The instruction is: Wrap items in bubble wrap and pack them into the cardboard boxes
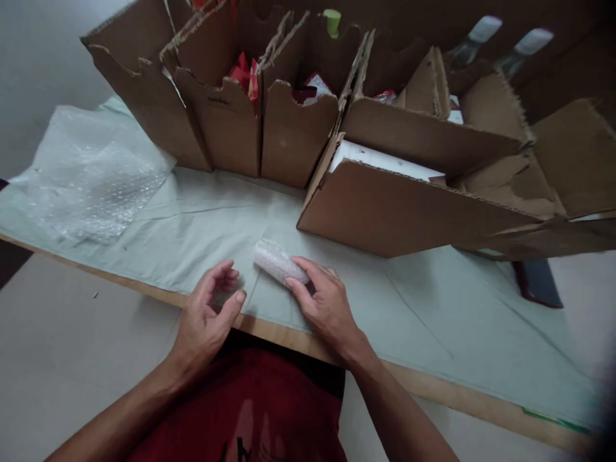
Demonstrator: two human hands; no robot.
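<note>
A small cylinder wrapped in bubble wrap (278, 260) lies slantwise over the cloth near the table's front edge. My right hand (325, 295) grips its right end between thumb and fingers. What is inside the wrap cannot be made out. To the left, my left hand (212, 308) is held apart from the roll, fingers curled loosely with a gap to the thumb and nothing between them. A pile of loose bubble wrap sheets (96, 173) rests at the table's left end.
Cardboard bins (231, 122) line the back, some with red and white packets. A cardboard box (414, 205) holding white papers juts forward at centre right. Two white-capped bottles (485, 29) stand behind. A dark phone-like object (538, 282) lies far right on the pale green cloth (414, 308).
</note>
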